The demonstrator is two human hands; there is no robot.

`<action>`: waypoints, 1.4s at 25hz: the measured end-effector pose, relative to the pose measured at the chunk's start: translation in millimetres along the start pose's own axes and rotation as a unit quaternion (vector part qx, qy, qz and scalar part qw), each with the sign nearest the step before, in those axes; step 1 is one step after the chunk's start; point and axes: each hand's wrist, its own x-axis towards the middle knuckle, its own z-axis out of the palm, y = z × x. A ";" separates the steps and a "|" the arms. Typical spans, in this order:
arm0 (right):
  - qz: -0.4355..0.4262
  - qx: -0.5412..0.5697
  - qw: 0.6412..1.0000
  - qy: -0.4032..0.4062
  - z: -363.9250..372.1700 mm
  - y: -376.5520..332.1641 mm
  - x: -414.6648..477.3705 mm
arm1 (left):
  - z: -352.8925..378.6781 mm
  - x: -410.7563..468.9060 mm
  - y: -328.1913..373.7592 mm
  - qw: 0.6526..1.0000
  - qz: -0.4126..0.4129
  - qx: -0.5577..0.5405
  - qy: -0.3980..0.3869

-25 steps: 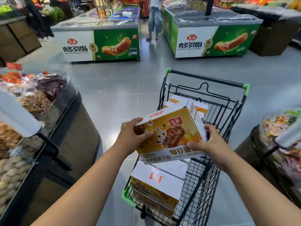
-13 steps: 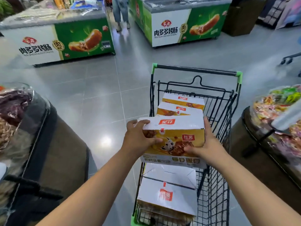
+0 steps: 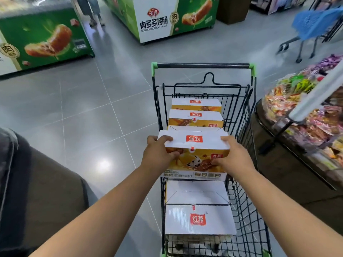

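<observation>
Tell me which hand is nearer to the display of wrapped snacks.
Right. The right hand grips the box end toward the snack display; the left hand grips the opposite end, farther away.

Glossy grey floor tiles (image 3: 83, 112) catch a light glare at eight o'clock. One green freezer (image 3: 42, 38) stands at eleven, a second freezer (image 3: 167, 19) at twelve, a snack stand (image 3: 306, 127) at three.

Bright overhead light, glare on floor tiles (image 3: 104, 164), edges bowed, far corners perhaps motion-blurred
</observation>
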 end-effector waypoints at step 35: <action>0.092 -0.060 0.993 0.044 -46.4 88.3 -94.5 | 42.6 -62.5 73.2 0.976 0.166 0.124 -0.067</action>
